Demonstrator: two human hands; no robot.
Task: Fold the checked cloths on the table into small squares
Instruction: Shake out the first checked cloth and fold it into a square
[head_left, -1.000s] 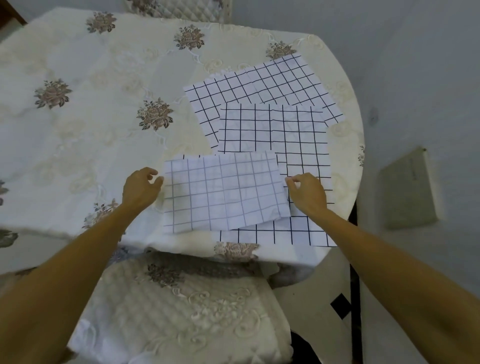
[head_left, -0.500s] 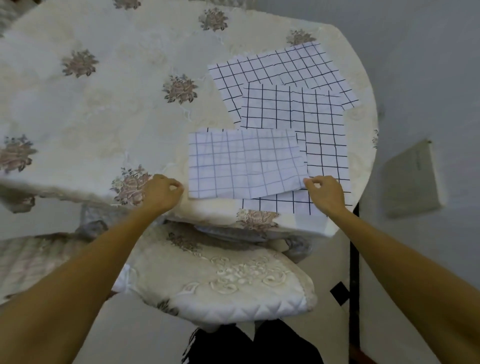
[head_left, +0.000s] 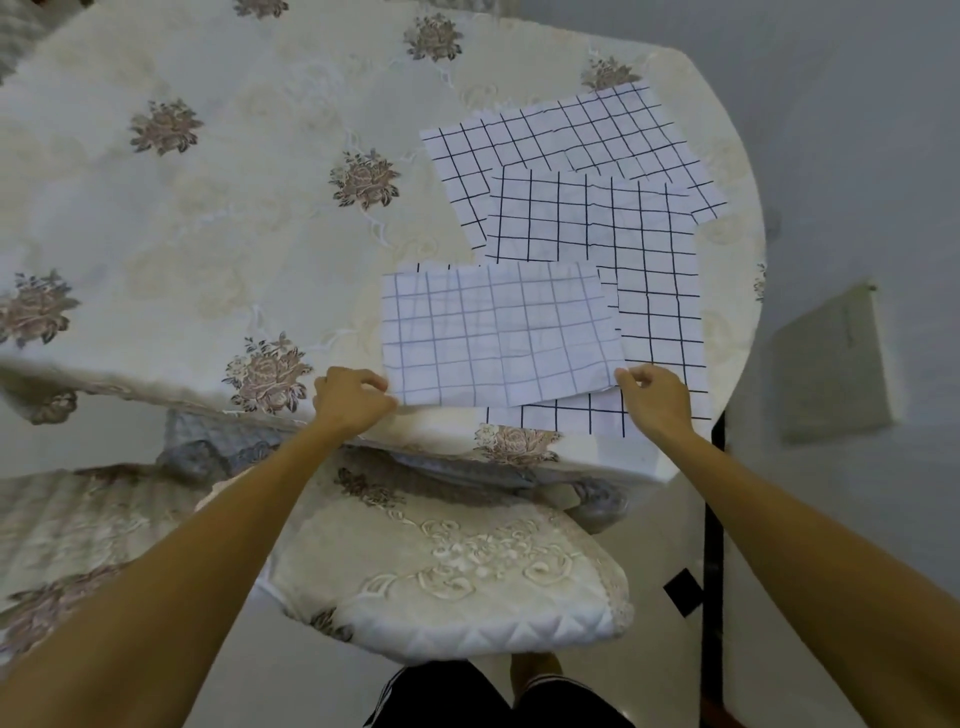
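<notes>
Folding is barely begun: the nearest checked cloth (head_left: 498, 332), pale side up at the near edge of the tabletop (head_left: 208, 208), seems folded once. The left hand (head_left: 350, 397) and right hand (head_left: 657, 397) each pinch a near corner with curled fingers. The middle cloth (head_left: 644, 249) and far cloth (head_left: 561, 130) lie flat, overlapping and partly covered, toward the right edge.
</notes>
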